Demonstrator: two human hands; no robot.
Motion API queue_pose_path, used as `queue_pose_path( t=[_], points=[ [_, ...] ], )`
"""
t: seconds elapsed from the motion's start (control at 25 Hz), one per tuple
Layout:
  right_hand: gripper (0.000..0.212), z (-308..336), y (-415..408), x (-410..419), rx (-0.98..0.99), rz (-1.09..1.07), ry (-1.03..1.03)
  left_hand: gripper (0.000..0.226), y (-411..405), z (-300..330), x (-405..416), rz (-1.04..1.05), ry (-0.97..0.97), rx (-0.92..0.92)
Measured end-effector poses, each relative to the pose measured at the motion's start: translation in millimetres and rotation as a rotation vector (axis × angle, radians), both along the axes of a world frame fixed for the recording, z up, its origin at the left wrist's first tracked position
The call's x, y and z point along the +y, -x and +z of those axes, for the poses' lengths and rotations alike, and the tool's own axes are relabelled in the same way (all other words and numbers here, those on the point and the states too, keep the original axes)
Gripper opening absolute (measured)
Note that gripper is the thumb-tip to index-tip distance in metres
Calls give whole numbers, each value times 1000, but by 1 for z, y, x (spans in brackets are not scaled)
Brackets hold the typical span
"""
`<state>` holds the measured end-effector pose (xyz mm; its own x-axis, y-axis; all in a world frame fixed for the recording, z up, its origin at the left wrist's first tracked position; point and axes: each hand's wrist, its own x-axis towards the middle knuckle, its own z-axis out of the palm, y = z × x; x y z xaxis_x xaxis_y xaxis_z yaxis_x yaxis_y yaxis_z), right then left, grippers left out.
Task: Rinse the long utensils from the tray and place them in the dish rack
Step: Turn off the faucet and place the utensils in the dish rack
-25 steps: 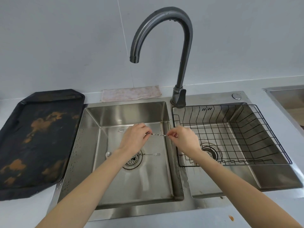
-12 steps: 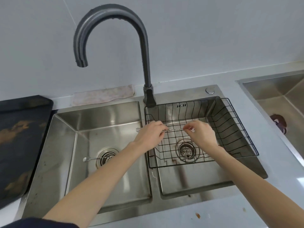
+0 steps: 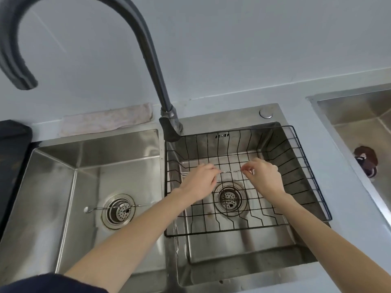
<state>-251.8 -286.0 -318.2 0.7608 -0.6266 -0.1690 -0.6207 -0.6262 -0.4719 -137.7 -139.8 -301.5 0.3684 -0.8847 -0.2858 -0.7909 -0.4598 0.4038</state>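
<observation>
Together, left hand and right hand pinch a thin twisted utensil level above the wire dish rack; its small label is unreadable

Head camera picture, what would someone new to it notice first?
First, the two bare hands, left hand and right hand, holding a thin twisted metal utensil level between them over the black wire dish rack in the right sink basin. Next, the big dark curved faucet arching across the top towards the left. A second long utensil lies across the drain of the left basin.
</observation>
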Motion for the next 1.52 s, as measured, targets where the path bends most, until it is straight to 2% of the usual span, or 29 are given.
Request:
queue_pose_path(
  t=[0.32,0.6,0.92,1.2,1.52],
  points=[
    [16,-32,-11,-3,96,40,-57,41,-6,-35,-3,-5,-132,78],
    [16,-36,-14,1,107,47,-70,43,-7,-37,1,-16,-183,62],
    [19,-15,-15,20,123,27,-33,41,-10,-10,19,30,-91,38],
    [31,34,-40,82,28,130,-28,38,-28,26,73,150,67,-38],
    [29,55,-92,176,-72,357,-33,40,-72,28,180,337,-19,-63]
  ],
)
